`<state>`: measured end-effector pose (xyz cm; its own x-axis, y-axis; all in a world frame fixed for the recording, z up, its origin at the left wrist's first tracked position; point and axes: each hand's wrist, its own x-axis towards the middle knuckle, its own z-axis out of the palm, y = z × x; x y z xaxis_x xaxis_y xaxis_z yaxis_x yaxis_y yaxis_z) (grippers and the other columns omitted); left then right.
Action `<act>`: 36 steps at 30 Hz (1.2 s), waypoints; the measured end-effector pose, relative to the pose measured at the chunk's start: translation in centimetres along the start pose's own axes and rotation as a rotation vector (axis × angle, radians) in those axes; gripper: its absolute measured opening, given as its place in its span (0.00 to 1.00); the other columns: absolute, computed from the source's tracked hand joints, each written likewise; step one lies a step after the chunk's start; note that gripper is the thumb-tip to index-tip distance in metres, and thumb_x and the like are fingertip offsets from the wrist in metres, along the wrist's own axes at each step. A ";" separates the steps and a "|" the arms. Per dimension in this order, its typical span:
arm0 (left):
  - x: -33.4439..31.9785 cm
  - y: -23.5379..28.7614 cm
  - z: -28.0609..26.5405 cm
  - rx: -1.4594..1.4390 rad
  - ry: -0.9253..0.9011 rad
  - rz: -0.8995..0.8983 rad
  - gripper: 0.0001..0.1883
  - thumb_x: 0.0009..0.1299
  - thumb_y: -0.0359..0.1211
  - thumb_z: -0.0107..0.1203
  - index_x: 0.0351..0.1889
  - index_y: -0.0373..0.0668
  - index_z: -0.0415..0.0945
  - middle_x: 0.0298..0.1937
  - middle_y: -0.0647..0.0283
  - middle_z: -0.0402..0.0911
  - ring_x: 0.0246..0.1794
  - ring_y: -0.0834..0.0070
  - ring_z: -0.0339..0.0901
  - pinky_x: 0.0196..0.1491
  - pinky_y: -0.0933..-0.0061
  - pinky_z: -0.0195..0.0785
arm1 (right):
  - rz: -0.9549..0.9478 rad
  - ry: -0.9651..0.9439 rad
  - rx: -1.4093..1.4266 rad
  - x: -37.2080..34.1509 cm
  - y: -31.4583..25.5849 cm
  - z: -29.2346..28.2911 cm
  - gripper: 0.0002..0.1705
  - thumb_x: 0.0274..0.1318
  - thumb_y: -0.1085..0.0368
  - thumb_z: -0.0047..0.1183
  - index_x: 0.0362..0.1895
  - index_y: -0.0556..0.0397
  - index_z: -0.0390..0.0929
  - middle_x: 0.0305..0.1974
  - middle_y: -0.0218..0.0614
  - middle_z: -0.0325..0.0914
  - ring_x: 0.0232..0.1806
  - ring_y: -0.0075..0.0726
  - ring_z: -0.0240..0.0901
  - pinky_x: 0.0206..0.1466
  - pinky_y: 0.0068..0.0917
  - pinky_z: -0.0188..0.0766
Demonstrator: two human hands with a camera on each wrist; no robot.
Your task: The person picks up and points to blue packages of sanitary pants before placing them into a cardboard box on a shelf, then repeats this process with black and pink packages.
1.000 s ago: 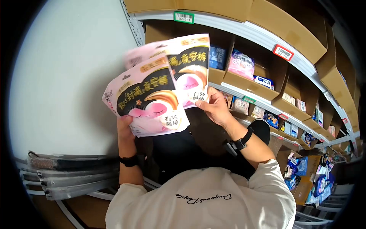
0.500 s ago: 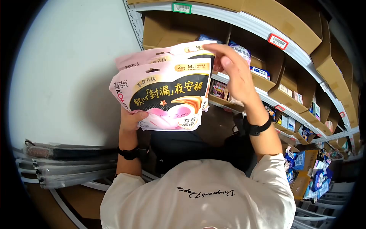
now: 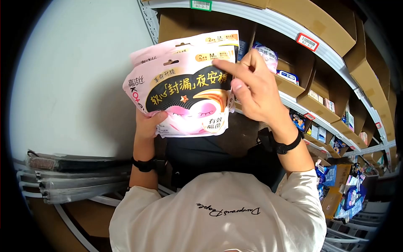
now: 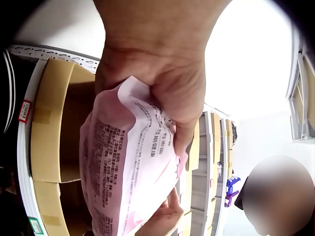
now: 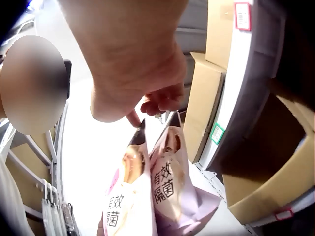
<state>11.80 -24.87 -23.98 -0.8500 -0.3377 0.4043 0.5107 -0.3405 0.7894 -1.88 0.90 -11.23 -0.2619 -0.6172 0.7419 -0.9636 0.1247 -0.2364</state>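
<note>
Two pink-and-black packs of overnight period pants stand one behind the other before my chest. My left hand (image 3: pixel 148 124) grips them at their lower left edge, its thumb lying over the front pack (image 3: pixel 184 113). Only the upper strip of the rear pack (image 3: pixel 199 41) shows above it in the head view. My right hand (image 3: pixel 259 92) is at the upper right, index finger stretched across the front pack just under its "M" size label. Printed text covers a pink pack side (image 4: pixel 106 162) in the left wrist view. The right wrist view shows both packs edge-on beneath the right hand.
Shelving with cardboard bins (image 3: pixel 289 88) of packaged goods runs along the right. A barcode label (image 3: pixel 307 42) is on the shelf edge. Lower right, a carton (image 3: pixel 332 205) stands among blue packs. A white wall (image 3: pixel 79 75) rises at left, with clear plastic-wrapped bundles (image 3: pixel 79 180) below.
My right hand let go of the rear pack, rose to the packs' upper right corner, and its index finger moved onto the front pack's face. The packs came together, turned more level and shifted right.
</note>
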 end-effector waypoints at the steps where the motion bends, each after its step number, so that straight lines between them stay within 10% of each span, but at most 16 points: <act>1: -0.2 -0.2 -0.5 -0.004 -0.008 0.011 0.36 0.56 0.19 0.64 0.65 0.33 0.62 0.55 0.53 0.78 0.51 0.65 0.80 0.52 0.66 0.75 | 0.022 0.105 0.053 0.1 0.7 0.0 0.19 0.56 0.62 0.49 0.52 0.52 0.79 0.30 0.35 0.60 0.28 0.33 0.64 0.32 0.28 0.66; 4: -0.5 -0.2 -1.6 -0.048 -0.022 0.009 0.36 0.57 0.20 0.65 0.65 0.33 0.63 0.55 0.53 0.78 0.51 0.65 0.80 0.53 0.65 0.75 | 0.411 0.316 0.695 0.1 3.1 1.1 0.20 0.65 0.64 0.49 0.59 0.58 0.67 0.38 0.32 0.70 0.36 0.24 0.66 0.43 0.25 0.68; 8: 0.0 -1.2 -2.1 -0.137 -0.012 -0.021 0.35 0.59 0.24 0.66 0.65 0.34 0.64 0.56 0.54 0.78 0.51 0.64 0.80 0.53 0.65 0.76 | 0.496 -0.430 1.004 -0.6 5.0 5.3 0.27 0.61 0.69 0.56 0.63 0.59 0.65 0.54 0.36 0.74 0.51 0.24 0.69 0.55 0.28 0.69; 14: 1.3 -1.9 -5.6 -0.141 0.116 -0.009 0.31 0.62 0.27 0.64 0.64 0.34 0.65 0.56 0.55 0.78 0.52 0.65 0.79 0.55 0.64 0.75 | 0.769 -0.508 0.875 4.6 9.3 10.5 0.16 0.60 0.69 0.57 0.52 0.55 0.79 0.41 0.33 0.83 0.41 0.25 0.78 0.44 0.26 0.75; 20: 1.2 -2.6 -8.8 -0.110 0.309 -0.059 0.32 0.62 0.30 0.64 0.64 0.34 0.65 0.57 0.55 0.77 0.53 0.64 0.79 0.55 0.64 0.75 | 1.042 -0.340 0.612 10.6 25.6 14.9 0.18 0.61 0.55 0.60 0.51 0.50 0.80 0.38 0.33 0.83 0.32 0.22 0.78 0.24 0.25 0.70; 23: 1.4 -2.6 -8.8 -0.161 0.308 -0.076 0.35 0.59 0.32 0.68 0.63 0.34 0.65 0.57 0.55 0.77 0.54 0.64 0.78 0.55 0.64 0.75 | 1.019 -0.282 0.616 13.1 32.7 17.9 0.28 0.63 0.52 0.57 0.65 0.42 0.67 0.51 0.32 0.78 0.49 0.30 0.76 0.45 0.39 0.78; 36: 0.6 -4.8 -11.3 -0.250 0.428 -0.168 0.40 0.51 0.27 0.73 0.63 0.32 0.65 0.56 0.53 0.78 0.53 0.61 0.79 0.56 0.61 0.75 | 0.889 -0.049 0.064 16.9 47.3 24.1 0.31 0.65 0.43 0.50 0.61 0.51 0.71 0.53 0.39 0.76 0.44 0.33 0.79 0.44 0.36 0.78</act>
<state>10.32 -33.33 -32.73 -0.8211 -0.5706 0.0150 0.4311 -0.6028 0.6714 -50.60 -22.36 -25.06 -0.9070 -0.3460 0.2399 -0.4001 0.5305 -0.7473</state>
